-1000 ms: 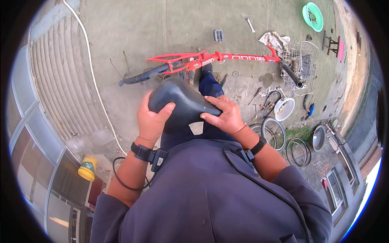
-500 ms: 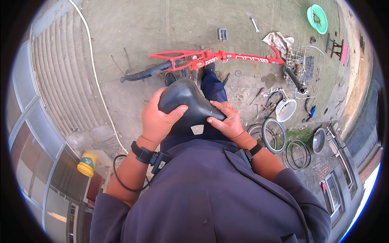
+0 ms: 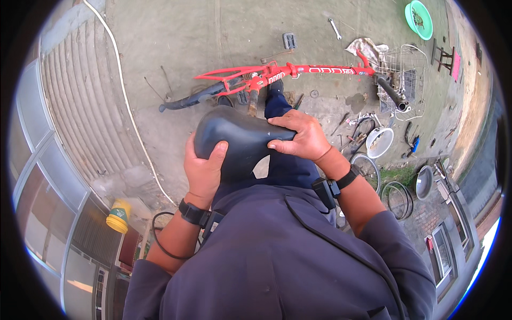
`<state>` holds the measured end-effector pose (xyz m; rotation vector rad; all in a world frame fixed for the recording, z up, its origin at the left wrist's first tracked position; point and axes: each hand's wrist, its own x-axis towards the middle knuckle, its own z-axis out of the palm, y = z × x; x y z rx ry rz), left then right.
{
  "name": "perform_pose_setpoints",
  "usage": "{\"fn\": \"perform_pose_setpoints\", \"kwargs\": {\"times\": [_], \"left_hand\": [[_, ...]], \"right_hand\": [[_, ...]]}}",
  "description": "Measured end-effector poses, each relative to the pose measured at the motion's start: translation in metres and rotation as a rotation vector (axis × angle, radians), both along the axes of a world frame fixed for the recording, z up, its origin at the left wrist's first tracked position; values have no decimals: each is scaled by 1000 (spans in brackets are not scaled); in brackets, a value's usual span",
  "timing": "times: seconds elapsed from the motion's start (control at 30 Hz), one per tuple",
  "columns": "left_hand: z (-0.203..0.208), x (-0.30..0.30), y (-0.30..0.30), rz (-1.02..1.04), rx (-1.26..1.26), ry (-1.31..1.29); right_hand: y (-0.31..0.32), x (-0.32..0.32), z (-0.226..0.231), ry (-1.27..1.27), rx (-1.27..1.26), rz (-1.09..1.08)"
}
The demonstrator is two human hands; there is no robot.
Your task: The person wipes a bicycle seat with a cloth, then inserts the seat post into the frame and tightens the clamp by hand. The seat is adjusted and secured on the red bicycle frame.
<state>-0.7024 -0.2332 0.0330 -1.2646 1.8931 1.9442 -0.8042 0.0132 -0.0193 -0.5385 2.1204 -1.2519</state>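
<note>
A black bicycle saddle [image 3: 240,136] is held in front of my body, its broad end to the left and its narrow nose to the right. My left hand [image 3: 205,168] grips the broad end, thumb on top and fingers wrapped round the far side. Around the nose my right hand [image 3: 304,136] is closed, its thumb and forefinger on either side. The saddle's underside is hidden. Just beyond lies a red bicycle frame [image 3: 330,70] without wheels, a black mudguard [image 3: 200,97] at its left end and a wire basket [image 3: 402,80] at its right.
A wrench [image 3: 335,29] and a pedal [image 3: 289,40] lie on the ground past the frame. To the right are a white basin [image 3: 379,142], several tyres and wheel rims, and a grey basin [image 3: 424,183]. A green basin [image 3: 418,20] stands far right, a yellow bucket [image 3: 118,216] at left.
The saddle has shifted a little left and turned, its nose now more level. My left hand has moved left and down with it; my right hand has moved up along the nose.
</note>
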Motion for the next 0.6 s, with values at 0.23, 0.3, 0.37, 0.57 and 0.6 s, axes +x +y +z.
{"fn": "perform_pose_setpoints", "kwargs": {"times": [0.23, 0.3, 0.37, 0.57, 0.6], "left_hand": [[-5, -29, -20, -397, -56, 26], [-10, -14, -13, -233, -28, 30], [-12, 1, -4, -70, -21, 29], [-8, 9, 3, -84, -66, -42], [-7, 6, 2, -147, -66, -52]], "right_hand": [[-1, 44, 13, -154, 35, -279], [-1, 31, 15, -136, 136, -163], [0, 9, 11, -37, 154, 37], [5, 6, 3, -94, 80, -38], [8, 13, 4, -107, 75, -94]]}}
